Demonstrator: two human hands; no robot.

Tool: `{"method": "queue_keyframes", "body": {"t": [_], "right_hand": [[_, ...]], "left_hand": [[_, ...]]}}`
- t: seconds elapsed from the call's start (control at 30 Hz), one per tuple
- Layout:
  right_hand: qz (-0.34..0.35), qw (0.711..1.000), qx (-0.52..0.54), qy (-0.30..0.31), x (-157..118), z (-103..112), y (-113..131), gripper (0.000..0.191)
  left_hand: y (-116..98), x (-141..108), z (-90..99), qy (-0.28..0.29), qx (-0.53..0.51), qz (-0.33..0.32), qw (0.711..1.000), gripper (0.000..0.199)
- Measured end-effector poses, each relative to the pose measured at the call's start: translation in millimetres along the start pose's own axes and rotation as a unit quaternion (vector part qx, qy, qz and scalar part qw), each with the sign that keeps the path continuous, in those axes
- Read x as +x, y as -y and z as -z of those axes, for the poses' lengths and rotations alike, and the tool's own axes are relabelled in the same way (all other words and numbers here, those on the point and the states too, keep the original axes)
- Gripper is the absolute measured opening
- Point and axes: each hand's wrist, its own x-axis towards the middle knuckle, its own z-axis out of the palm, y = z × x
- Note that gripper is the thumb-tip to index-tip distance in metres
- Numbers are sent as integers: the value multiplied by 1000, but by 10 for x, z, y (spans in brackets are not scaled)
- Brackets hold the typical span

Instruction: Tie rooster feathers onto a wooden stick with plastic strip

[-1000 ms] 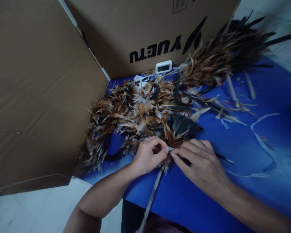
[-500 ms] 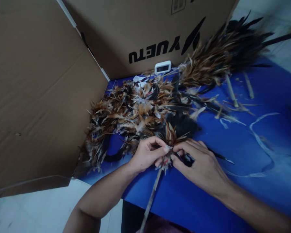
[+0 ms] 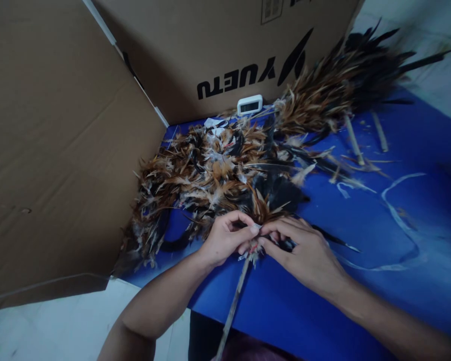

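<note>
My left hand (image 3: 229, 236) pinches the end of a whitish plastic strip (image 3: 257, 226) between thumb and index finger. Close beside it, my right hand (image 3: 304, 245) has thumb and fingers pinched together at the bound base of the feathers; what lies between them is partly hidden. Brown and black feathers (image 3: 280, 193) fan out beyond my fingers, at the head of a thin wooden stick (image 3: 233, 308). The stick slants down toward my lap. Pale fluff with a bit of red shows just below the fingers.
Loose feathers (image 3: 210, 170) cover the blue table (image 3: 296, 311). A big feather bundle (image 3: 319, 95) lies at the back right near short sticks (image 3: 354, 140). Cardboard walls (image 3: 60, 150) rise left and behind. A small white digital device (image 3: 249, 105) and curled strip (image 3: 397, 216) lie there too.
The whole view has shifted slightly. My right hand's fingertips have come a little nearer to my left thumb; both hands stay pinched at the feather base.
</note>
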Motion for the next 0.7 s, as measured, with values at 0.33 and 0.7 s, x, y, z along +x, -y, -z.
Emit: {"method": "queue_keyframes", "body": {"t": [0.33,0.7], "right_hand": [[6,999,34,6,-20,36,-51,10],[106,994,-10,-20,-37,73,-62,12]], "left_hand": [[-18,7,36,13,-72,41,997,23],[47,10,12,5,62,-28,998,24]]}}
